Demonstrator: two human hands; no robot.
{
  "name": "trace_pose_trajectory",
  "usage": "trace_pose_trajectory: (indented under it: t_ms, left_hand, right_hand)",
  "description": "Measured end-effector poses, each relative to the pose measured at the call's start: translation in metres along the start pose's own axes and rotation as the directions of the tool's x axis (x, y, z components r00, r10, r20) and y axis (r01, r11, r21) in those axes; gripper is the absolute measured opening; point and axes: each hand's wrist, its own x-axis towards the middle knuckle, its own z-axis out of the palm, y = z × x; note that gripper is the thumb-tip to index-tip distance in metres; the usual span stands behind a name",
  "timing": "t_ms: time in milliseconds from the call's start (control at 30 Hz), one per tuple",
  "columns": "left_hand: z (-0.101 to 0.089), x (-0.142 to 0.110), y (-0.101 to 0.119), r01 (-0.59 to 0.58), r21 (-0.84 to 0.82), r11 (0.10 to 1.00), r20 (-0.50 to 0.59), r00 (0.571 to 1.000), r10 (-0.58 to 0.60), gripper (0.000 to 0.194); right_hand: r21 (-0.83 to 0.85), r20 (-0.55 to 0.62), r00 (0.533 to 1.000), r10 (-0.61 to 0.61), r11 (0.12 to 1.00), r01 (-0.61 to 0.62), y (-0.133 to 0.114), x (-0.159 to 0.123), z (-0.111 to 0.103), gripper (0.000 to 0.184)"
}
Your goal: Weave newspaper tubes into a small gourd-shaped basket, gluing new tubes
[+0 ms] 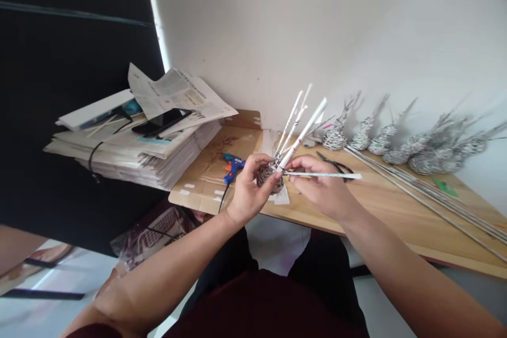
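Near the table's front edge, my left hand [253, 182] is closed around a small woven paper vase [274, 179], round at its base. Several rolled-paper sticks [303, 132] rise from its narrow neck, fanning up and slightly right. My right hand [319, 182] pinches a thin paper strip [327, 174] that runs sideways from the neck to the right, its far end sticking out past the fingers. Both hands meet at the neck, thumbs close together. Fingers cover part of the weave there. A blue glue gun [234, 165] lies left of my left hand.
Several finished woven vases [336, 137] line the wall at the right. Long paper rods [428, 190] lie across the table's right side, near black scissors [335, 165]. On the left, stacked newspapers [186, 156] carry a phone [162, 121]. Cardboard [198, 190] lies under the glue gun.
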Motion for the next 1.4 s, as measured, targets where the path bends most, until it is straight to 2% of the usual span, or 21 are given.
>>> trace_pose_trajectory:
  t_ms: [267,400,533,667,767,833,900,967,1033,1067,1133,1233,1300,1400]
  left_hand:
    - [0.040,0.042,-0.032,-0.003,0.031,1.000,0.084,0.996,0.000,0.027]
    - [0.064,0.059,-0.054,0.035,-0.006,0.999,0.103,0.994,-0.034,0.029]
    - [0.083,0.076,-0.066,0.117,-0.001,0.993,0.117,0.986,-0.116,0.033]
    - [0.096,0.088,-0.068,0.134,-0.029,0.991,0.097,0.987,-0.131,0.036]
    - [0.103,0.089,-0.068,0.065,-0.094,0.993,0.065,0.996,-0.059,0.039]
    - [0.108,0.087,-0.068,-0.015,-0.143,0.990,0.036,0.999,0.021,0.041]
    - [0.111,0.083,-0.069,-0.077,-0.174,0.982,0.013,0.997,0.081,0.041]
    - [0.112,0.079,-0.071,-0.107,-0.182,0.977,-0.007,0.994,0.108,0.041]
    - [0.112,0.076,-0.074,-0.111,-0.182,0.977,-0.020,0.994,0.109,0.038]
    - [0.111,0.075,-0.076,-0.091,-0.182,0.979,-0.013,0.996,0.090,0.036]
    - [0.109,0.074,-0.080,-0.013,-0.170,0.985,0.038,0.999,0.020,0.035]
    - [0.108,0.074,-0.086,0.085,-0.078,0.993,0.122,0.990,-0.075,0.037]
    - [0.107,0.074,-0.088,0.078,-0.006,0.997,0.130,0.988,-0.077,0.034]
    - [0.107,0.074,-0.089,0.038,0.060,0.997,0.129,0.991,-0.045,0.028]
  right_hand:
    - [0.012,-0.097,0.995,-0.035,0.999,0.037,0.040,0.046,-0.024,0.022]
    - [0.020,-0.123,0.992,0.005,1.000,-0.003,0.065,0.069,-0.040,0.025]
    - [0.069,-0.137,0.990,0.016,0.998,-0.007,0.085,0.082,-0.055,0.025]
    - [0.100,-0.200,0.980,0.014,0.995,0.006,0.087,0.084,-0.064,0.027]
    - [0.007,-0.242,0.967,-0.086,0.996,0.090,0.077,0.076,-0.067,0.022]
    - [-0.149,-0.277,0.940,-0.199,0.975,0.162,0.071,0.069,-0.067,0.016]
    - [-0.363,-0.282,0.885,-0.369,0.895,0.257,0.070,0.062,-0.067,0.009]
    - [-0.527,-0.209,0.821,-0.532,0.768,0.364,0.072,0.058,-0.066,0.009]
    - [-0.589,-0.140,0.792,-0.594,0.693,0.415,0.077,0.058,-0.066,0.013]
    - [-0.597,-0.142,0.803,-0.579,0.697,0.397,0.079,0.058,-0.065,0.012]
    - [-0.571,-0.199,0.863,-0.465,0.770,0.283,0.083,0.061,-0.065,0.009]
    - [-0.372,-0.258,0.953,-0.157,0.927,0.052,0.088,0.067,-0.065,0.016]
    - [-0.220,-0.246,0.969,0.017,0.973,-0.073,0.092,0.071,-0.066,0.018]
    - [-0.081,-0.237,0.961,0.144,0.982,-0.168,0.102,0.077,-0.068,0.018]
